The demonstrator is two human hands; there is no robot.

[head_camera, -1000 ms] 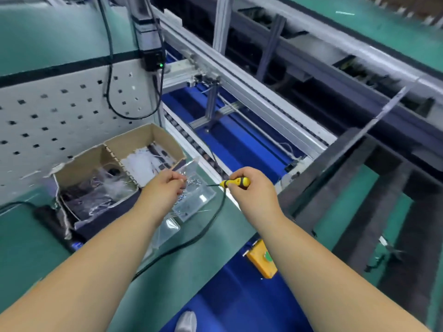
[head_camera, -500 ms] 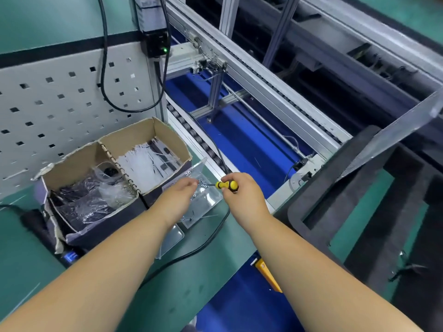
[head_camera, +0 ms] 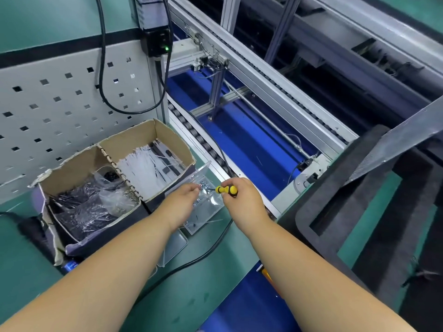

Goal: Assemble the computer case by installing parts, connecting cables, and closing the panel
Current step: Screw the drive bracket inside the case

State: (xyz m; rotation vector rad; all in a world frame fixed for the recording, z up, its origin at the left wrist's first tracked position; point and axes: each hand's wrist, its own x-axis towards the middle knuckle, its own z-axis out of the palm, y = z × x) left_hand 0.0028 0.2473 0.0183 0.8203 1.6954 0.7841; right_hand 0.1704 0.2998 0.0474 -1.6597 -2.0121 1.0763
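Observation:
My right hand grips a short yellow-and-black screwdriver, its tip pointing left over a clear plastic tray of small silver screws. My left hand reaches into that tray from the left, fingertips at the screws. Whether they pinch one is hidden. The tray sits on the green bench, against the front of a cardboard box. A black foam frame lies at the right, with a grey perforated panel slanting over it.
The cardboard box has two compartments, one with white cable ties, the other with bagged dark parts. A black cable crosses the bench under my arms. A grey pegboard stands behind, and a roller conveyor over blue flooring runs to the right.
My view has shifted closer to the bench. My left hand has lowered from the tray's raised lid into the screws. My right hand has moved left with the screwdriver toward the tray.

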